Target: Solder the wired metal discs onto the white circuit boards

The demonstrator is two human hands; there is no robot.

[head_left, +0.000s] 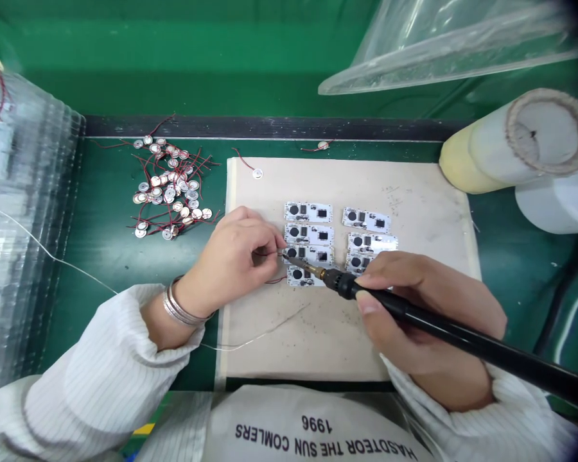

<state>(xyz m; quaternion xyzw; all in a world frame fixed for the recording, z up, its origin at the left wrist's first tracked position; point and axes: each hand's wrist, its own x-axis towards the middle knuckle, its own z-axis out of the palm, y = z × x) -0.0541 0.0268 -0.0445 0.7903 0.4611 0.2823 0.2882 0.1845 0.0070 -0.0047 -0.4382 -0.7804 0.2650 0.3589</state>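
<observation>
My right hand (433, 292) grips a black soldering iron (438, 326) like a pen. Its tip rests at the left end of a small white circuit board (309, 254), third down in the left column. At that same end, the fingertips of my left hand (238, 250) are pinched on a thin dark red wire (260, 253). Where wire and tip meet is too small to make out. Below it, a red wire (275, 280) runs from the lowest board (296, 277), partly under the iron. More boards (366, 220) lie in a second column, some partly behind my right hand.
The boards lie on a beige sheet (428, 192) over a green table. A heap of small round discs with red wires (171, 186) is at left. Solder wire (255, 338) crosses the sheet's front. Clear plastic trays (29, 192) stand far left, a yellowish-white container (496, 147) right.
</observation>
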